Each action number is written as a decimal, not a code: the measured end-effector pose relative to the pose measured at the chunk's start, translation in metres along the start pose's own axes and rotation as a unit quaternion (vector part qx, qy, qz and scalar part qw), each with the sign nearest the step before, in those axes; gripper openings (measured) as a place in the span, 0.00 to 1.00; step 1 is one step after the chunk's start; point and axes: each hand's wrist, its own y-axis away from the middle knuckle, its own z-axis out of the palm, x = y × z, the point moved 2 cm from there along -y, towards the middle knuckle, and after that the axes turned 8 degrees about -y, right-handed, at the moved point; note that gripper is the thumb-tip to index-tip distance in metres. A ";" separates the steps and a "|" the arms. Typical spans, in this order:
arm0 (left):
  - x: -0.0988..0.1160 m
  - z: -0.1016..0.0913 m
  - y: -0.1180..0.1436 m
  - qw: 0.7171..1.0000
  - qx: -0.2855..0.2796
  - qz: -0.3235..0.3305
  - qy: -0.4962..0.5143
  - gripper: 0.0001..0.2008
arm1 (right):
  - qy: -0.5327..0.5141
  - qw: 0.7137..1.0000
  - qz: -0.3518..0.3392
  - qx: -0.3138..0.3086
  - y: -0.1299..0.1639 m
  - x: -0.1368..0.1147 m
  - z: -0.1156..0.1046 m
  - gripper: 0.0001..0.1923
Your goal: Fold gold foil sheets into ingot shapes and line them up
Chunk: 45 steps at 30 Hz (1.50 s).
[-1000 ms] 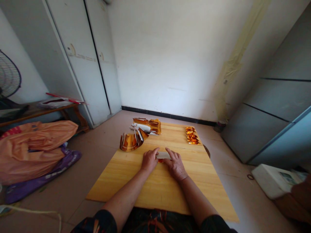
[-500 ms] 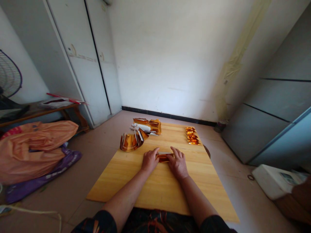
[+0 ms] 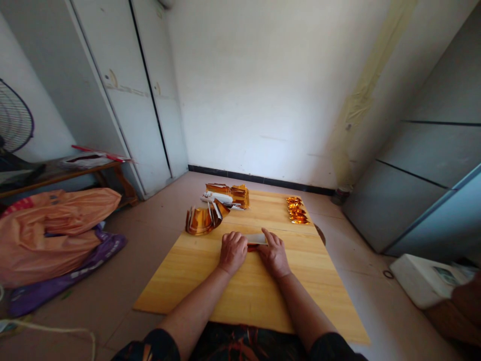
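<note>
Foil sheet: lay between the two hands, near the middle of the table, with a pale face uppermost and a shiny copper-red strip along the side nearer the person; both ends were partly hidden by fingers.
Left hand: was closed on the left end of the sheet, back of the hand up, fingers bunched and curled over, knuckles pointing away from the body; its thumb was hidden from view.
Right hand: was closed on the right end, thumb laid inward along the near side, forefinger raised and reaching forward by the far side, the other fingers bent behind it.
Wrists: both were low over the wood and turned slightly inward, the hands just apart with the foil bridging the gap.
Left forearm: slanted forward and inward from a dark patterned sleeve.
Right forearm: mirrored that slant from the other side, so the pair formed a narrowing shape towards the sheet.
Curved foil: stood in a loose stack at the table's left edge, near the left hand.
Foil bundle: sat behind that stack, with a white roll beside it.
Folded foil pieces: lay in a row by the far right edge.
</note>
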 end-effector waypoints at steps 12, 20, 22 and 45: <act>0.002 0.003 -0.003 0.995 -0.074 0.040 0.053 0.09 | 0.008 1.000 -0.008 0.009 0.001 -0.003 -0.003 0.08; -0.003 0.007 -0.003 0.994 -0.064 -0.001 0.090 0.08 | -0.096 0.992 0.074 -0.022 0.002 0.020 0.002 0.08; -0.006 0.009 -0.005 0.993 -0.063 -0.015 0.101 0.09 | -0.127 0.988 0.088 -0.019 0.000 0.027 0.006 0.08; -0.007 0.015 -0.023 0.981 -0.156 -0.106 -0.038 0.09 | -0.030 0.948 0.279 -0.149 -0.028 0.022 -0.002 0.08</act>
